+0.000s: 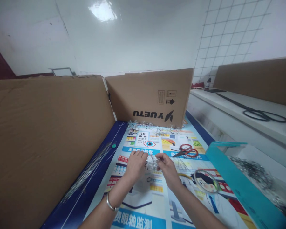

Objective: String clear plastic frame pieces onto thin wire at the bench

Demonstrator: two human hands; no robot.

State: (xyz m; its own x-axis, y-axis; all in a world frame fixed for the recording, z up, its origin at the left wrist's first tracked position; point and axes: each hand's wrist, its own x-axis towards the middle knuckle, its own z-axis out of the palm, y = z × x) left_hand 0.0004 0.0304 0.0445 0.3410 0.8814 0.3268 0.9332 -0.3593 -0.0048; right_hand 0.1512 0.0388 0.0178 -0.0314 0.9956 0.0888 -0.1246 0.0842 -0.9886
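In the middle of the printed mat, my left hand (pixel 136 163) pinches one side of a small clear and silvery wire piece (pixel 152 161). My right hand (pixel 168 168) grips the other side of it, fingertips drawn together. The piece is small and blurred, so its exact kind cannot be made out. Red-handled scissors (pixel 187 150) lie just beyond my right hand. Beside them are a few thin wire lengths (pixel 181 163). A coil of wire or clear ring (pixel 206 181) rests to the right of my right wrist.
Long thin wires (pixel 88 171) lie along the mat's blue left border. Cardboard walls (pixel 147 95) stand at the back and left. Several clear wire pieces (pixel 145 125) line the back. On the right, a turquoise box (pixel 243 190) holds silvery pieces; large black scissors (pixel 255 111) sit on a ledge.
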